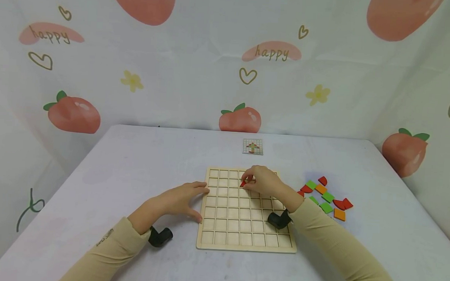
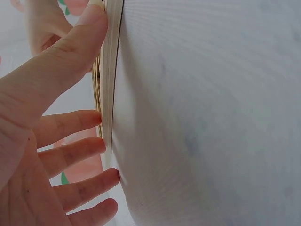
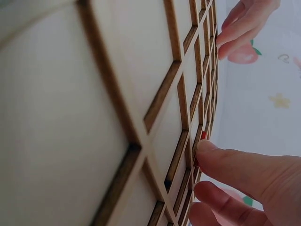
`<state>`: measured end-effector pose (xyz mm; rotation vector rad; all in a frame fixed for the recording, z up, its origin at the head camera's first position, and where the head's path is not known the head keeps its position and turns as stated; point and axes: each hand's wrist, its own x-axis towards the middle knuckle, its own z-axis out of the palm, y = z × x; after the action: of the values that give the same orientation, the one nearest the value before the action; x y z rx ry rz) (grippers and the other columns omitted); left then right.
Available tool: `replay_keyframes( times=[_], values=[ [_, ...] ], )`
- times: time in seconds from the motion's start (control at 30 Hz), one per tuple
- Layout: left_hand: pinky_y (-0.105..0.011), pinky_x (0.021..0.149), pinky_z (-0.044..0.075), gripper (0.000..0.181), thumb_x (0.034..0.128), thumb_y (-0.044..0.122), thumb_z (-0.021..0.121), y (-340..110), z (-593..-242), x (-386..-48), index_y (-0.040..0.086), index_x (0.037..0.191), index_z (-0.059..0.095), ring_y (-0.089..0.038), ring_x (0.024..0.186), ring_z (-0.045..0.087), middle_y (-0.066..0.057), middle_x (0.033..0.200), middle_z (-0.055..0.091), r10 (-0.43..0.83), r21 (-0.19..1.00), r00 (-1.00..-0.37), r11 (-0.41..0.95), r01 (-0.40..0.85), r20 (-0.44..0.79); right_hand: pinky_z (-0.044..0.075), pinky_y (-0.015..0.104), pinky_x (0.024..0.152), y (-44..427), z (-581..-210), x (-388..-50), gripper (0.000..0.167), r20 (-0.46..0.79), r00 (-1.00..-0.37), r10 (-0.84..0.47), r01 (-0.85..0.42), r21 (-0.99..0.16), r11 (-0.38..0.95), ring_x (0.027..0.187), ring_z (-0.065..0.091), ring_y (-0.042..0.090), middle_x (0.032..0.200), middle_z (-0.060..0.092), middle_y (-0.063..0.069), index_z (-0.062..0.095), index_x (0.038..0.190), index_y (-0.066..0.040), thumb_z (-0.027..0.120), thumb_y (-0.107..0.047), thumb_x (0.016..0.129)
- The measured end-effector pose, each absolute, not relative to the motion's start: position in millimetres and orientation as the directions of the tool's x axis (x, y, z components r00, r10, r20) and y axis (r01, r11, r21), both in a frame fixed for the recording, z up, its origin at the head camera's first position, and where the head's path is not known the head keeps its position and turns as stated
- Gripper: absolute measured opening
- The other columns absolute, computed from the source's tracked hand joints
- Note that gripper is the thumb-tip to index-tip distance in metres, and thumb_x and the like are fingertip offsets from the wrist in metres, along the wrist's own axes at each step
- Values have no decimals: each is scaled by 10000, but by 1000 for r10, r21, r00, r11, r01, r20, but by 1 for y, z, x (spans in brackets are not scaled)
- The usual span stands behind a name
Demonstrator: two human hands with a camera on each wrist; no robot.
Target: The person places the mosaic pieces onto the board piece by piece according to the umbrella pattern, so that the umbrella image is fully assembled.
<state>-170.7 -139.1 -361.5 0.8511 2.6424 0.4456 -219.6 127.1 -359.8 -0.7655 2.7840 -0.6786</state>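
Note:
A wooden grid board with square recesses lies on the table. Over its upper part, my right hand pinches a small red tile between thumb and fingers at one of the cells. The right wrist view shows only a sliver of that red tile beside the thumb. On the board's left side, my left hand rests its spread fingers and thumb against the edge. In the left wrist view these fingers are fairly straight and touch the board's side.
Right of the board lie loose tiles: green squares, orange squares and red rounded pieces. Some are partly hidden by the right forearm. A small pattern card with a coloured figure on a grid lies behind the board.

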Motion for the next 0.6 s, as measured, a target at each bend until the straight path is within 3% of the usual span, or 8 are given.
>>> replay_keyframes(
  times=[0.6],
  values=[
    [-472,1099,345,799,716,384,780,-139,-362,-170,13,1348,462,-357,1354,366,-180,1472,367,611,373,-765,771,516,-205,488,276,656,152,-355,-223,233,-10,-856,-517,-437,-521,734,744,584,165,885,646,80,671,1060,-50,661,-173,863]
  ],
)
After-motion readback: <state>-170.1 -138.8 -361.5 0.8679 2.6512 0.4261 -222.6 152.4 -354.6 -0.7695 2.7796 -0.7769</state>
